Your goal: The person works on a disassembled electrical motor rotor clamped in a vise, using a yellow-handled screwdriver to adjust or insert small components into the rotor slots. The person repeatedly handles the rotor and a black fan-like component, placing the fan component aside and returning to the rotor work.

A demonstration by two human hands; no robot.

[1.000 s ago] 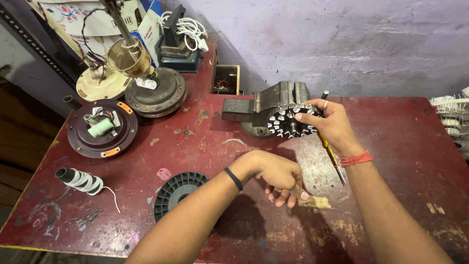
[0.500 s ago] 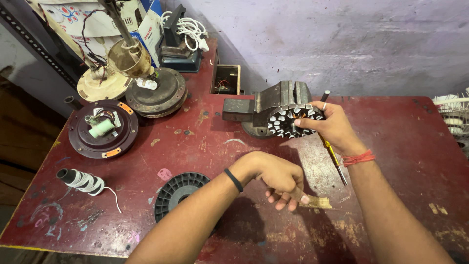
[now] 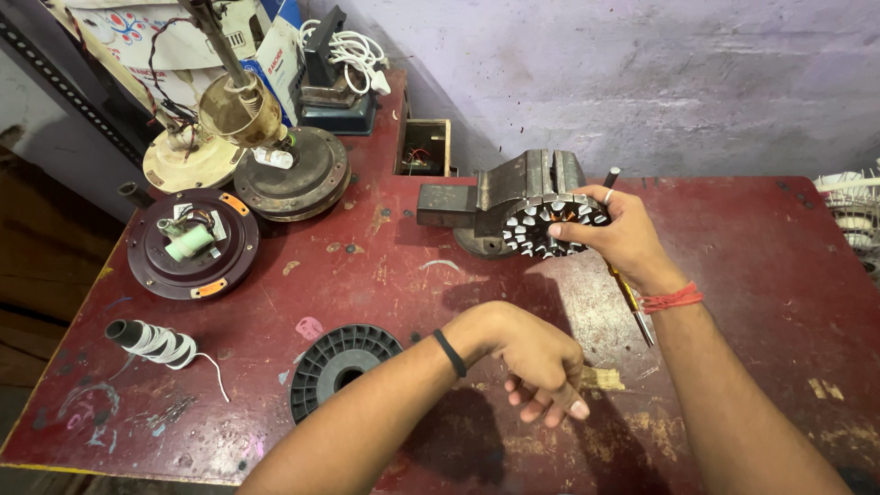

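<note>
Right hand (image 3: pixel 616 231) grips a slotted, toothed metal stator (image 3: pixel 550 225).

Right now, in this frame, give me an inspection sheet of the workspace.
Surface: red workbench, paint worn and scratched.
Job's things: slotted stator core at the bench vise; screwdriver lying under the right wrist.
Clutter: black plastic spool, fan motor housing, rusty motor covers, roll of white sleeving.
Hands: right hand grips the stator core; left hand hangs curled above the bench, whether it holds anything cannot be told.
Cables: white cord coiled at the back.
Surroundings: purple plastered wall.
</note>
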